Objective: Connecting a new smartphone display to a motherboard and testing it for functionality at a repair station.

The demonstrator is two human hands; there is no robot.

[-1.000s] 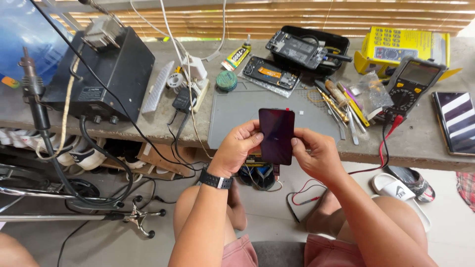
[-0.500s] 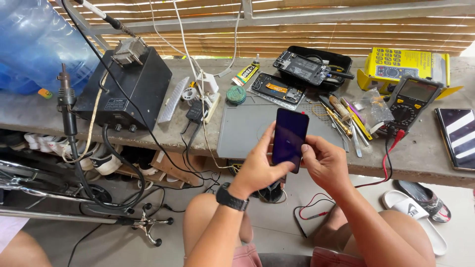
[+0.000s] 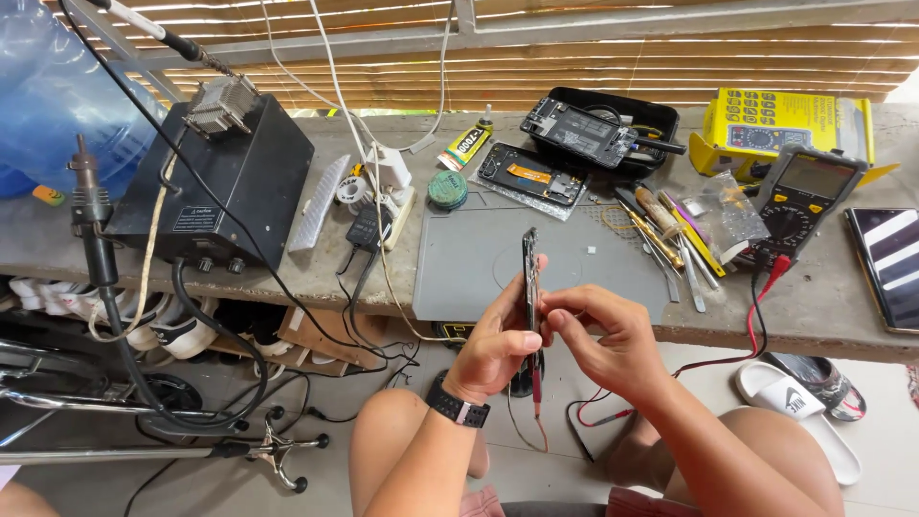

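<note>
Phone [image 3: 529, 278] sits edge-on to the camera at centre frame, held upright btwn both hands, just in front of the grey work mat [image 3: 479, 258]. Left hand [image 3: 496, 347] is curled round its lower part, thumb pressed to the near edge, fingers closed on the far side. Right hand [image 3: 605, 337] is mostly closed too, thumb & index pinching the phone's edge from the right; other fingers folded in. A black watch [image 3: 456, 402] is on the left wrist.

Bench [image 3: 613, 316] runs across the upper half of the frame. Upper left: a black box-shaped station [image 3: 220, 182] w/ cables, a soldering handle [image 3: 91, 206] standing in front of it at far left, and a blue water jug [image 3: 48, 96] behind. Upper centre: white adapter [image 3: 388, 172], a glue tube [image 3: 469, 144], a small round green tin [image 3: 447, 189], an opened phone body [image 3: 531, 174] lying flat at the mat's top edge. Behind that, a black tray [image 3: 661, 110] w/ another stripped phone in it. Right of the mat: a loose row of screwdrivers & tweezers [image 3: 670, 239], then a multimeter [image 3: 799, 201] (red lead hanging off the bench edge), w/ a yellow box [image 3: 785, 120] behind it. Far right edge: a dark tablet [image 3: 885, 263] lying flat.

Lower right, on the floor: sandals [image 3: 814, 393]. Person's bare knees show at bottom of the frame.
</note>
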